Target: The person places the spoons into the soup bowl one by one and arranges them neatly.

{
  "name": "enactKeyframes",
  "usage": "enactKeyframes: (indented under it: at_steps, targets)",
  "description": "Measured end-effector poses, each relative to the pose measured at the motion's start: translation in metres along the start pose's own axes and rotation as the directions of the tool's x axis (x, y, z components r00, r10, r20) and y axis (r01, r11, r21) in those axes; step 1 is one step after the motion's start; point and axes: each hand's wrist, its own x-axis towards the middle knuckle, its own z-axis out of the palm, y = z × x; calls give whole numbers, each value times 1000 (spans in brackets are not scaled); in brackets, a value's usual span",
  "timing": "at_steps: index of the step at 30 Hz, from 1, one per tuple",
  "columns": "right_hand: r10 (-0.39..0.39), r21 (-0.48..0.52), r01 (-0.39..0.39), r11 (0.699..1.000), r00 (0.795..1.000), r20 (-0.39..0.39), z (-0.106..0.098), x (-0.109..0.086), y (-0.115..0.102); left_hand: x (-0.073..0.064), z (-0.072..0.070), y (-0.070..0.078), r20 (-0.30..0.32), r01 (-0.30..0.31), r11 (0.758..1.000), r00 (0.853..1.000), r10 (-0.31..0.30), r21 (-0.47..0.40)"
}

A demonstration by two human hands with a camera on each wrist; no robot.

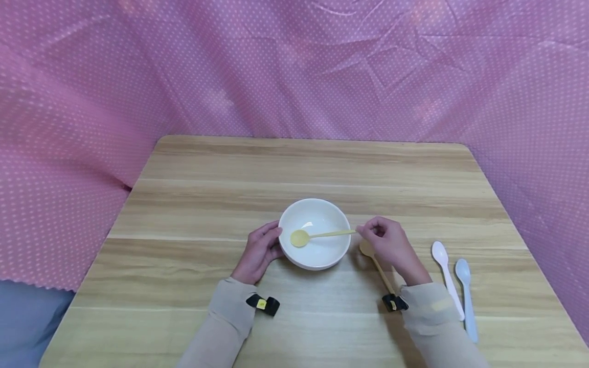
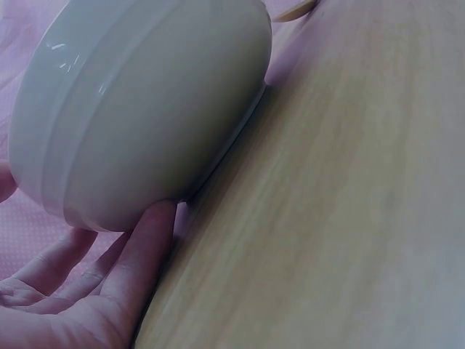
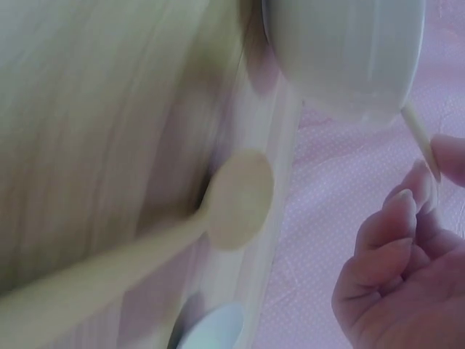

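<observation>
A white bowl (image 1: 317,258) stands near the middle of the table. My left hand (image 1: 260,251) holds its left side, thumb at the rim and fingers low against the outer wall; the left wrist view shows those fingers (image 2: 142,243) near the bowl's foot. With thumb and fingertips, my right hand (image 1: 391,245) pinches the handle end of a pale yellow spoon (image 1: 300,238). The spoon's head lies over the bowl's inside, and its handle crosses the right rim. Beneath the right hand a tan spoon (image 3: 240,200) lies on the table, its handle partly hidden by the wrist in the head view.
To the right of my right forearm lie a white spoon (image 1: 440,254) and a pale blue spoon (image 1: 463,271), side by side on the wooden table (image 1: 184,204). Pink dotted cloth (image 1: 294,66) hangs behind and around the table. Both wrists wear black straps.
</observation>
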Motion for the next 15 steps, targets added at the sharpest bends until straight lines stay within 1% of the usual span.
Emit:
enactKeyframes:
  at_steps: [4,15]
  targets:
    - [10,-11,-10,1000,1000,10,-6,-4,3,1,0,0,-2,0,1000,1000,1,3]
    - [21,-67,-21,998,1000,1,-16,-9,19,0,0,-1,-2,9,1000,1000,-9,7]
